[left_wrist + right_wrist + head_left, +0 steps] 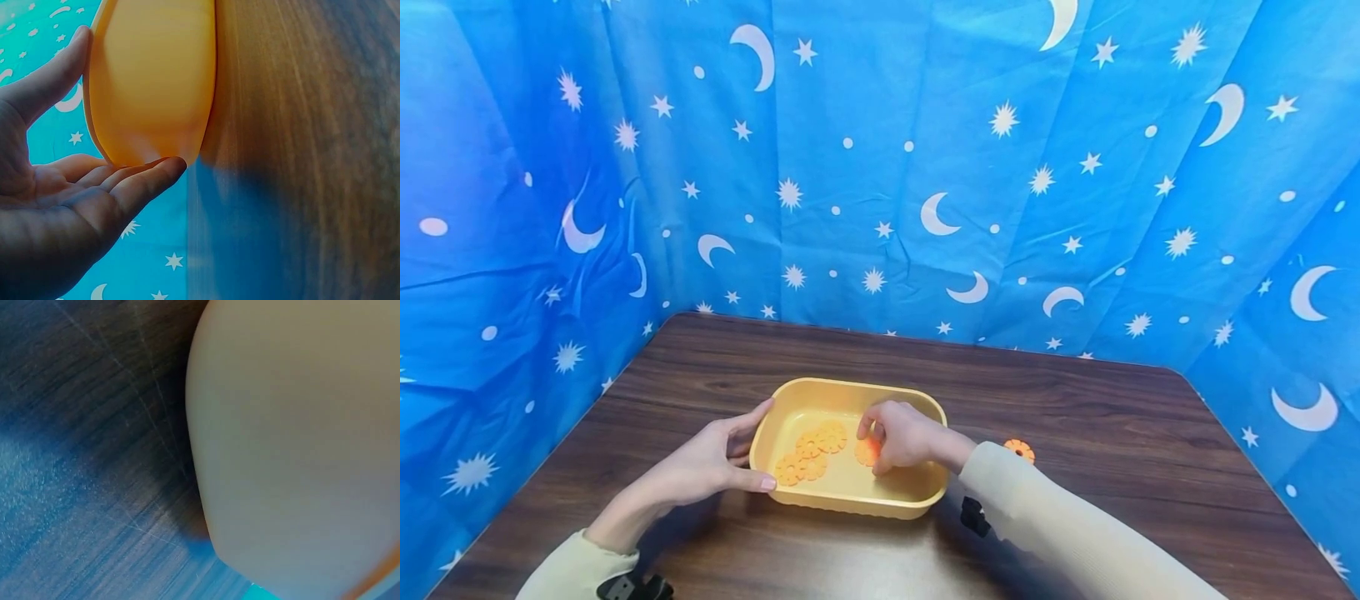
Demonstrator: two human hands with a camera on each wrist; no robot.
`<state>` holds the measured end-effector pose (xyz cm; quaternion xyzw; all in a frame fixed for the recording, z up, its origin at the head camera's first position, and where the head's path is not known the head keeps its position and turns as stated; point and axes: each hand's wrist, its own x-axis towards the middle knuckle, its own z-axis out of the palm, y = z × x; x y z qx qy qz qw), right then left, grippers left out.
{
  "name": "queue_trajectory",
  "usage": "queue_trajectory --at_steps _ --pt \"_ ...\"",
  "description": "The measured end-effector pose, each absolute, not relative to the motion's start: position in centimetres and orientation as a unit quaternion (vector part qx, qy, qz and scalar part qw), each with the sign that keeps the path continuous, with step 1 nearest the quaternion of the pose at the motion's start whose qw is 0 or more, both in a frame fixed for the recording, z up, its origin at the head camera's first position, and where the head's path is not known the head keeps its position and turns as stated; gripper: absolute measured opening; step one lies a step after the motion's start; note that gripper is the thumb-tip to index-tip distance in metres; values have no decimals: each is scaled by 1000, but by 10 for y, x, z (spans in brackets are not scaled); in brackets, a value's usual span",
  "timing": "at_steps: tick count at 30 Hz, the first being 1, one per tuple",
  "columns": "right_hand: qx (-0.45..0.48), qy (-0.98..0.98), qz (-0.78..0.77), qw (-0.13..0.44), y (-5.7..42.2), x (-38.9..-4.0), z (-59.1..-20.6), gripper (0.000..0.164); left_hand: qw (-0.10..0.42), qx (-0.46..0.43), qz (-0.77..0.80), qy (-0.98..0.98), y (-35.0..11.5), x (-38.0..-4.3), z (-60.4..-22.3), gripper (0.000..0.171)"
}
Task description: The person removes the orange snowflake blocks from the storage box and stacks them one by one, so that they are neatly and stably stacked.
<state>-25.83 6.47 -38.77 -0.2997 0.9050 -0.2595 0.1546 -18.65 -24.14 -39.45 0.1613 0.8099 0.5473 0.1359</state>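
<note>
A yellow plastic basin [857,503] with rounded corners stands on the table. My left hand [707,462] grips its left end, thumb at the near corner and fingers along the far side. The left wrist view shows thumb and fingers against the basin's outer wall [153,81]. Inside the basin, several orange notched discs [811,450] lie overlapping at the left. My right hand [906,437] reaches into the basin's right half and pinches a brighter orange notched disc [868,451] between curled fingers and thumb. In the right wrist view the hand is hidden; a broad pale curved surface [294,437] fills much of it.
Another orange notched disc [1020,451] lies on the table right of the basin, beside the right sleeve. The dark wooden table [1075,408] is bordered by blue cloth [865,108] with white moons and stars at the back and sides.
</note>
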Motion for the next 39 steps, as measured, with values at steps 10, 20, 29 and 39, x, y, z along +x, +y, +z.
queue_trajectory --at_steps 10,20,29,39 --pt "-312 900 -261 157 65 -258 -388 43 139 150 543 814 -239 -184 -391 110" --pt "-306 892 -275 187 70 -259 -386 51 137 151 540 816 -239 -185 -391 110" --pt "-317 887 -281 183 70 -261 -387 42 133 161 544 812 -240 -187 -392 110" --pt "-330 883 -278 184 68 -260 -390 41 136 153 541 816 -239 -185 -392 110"
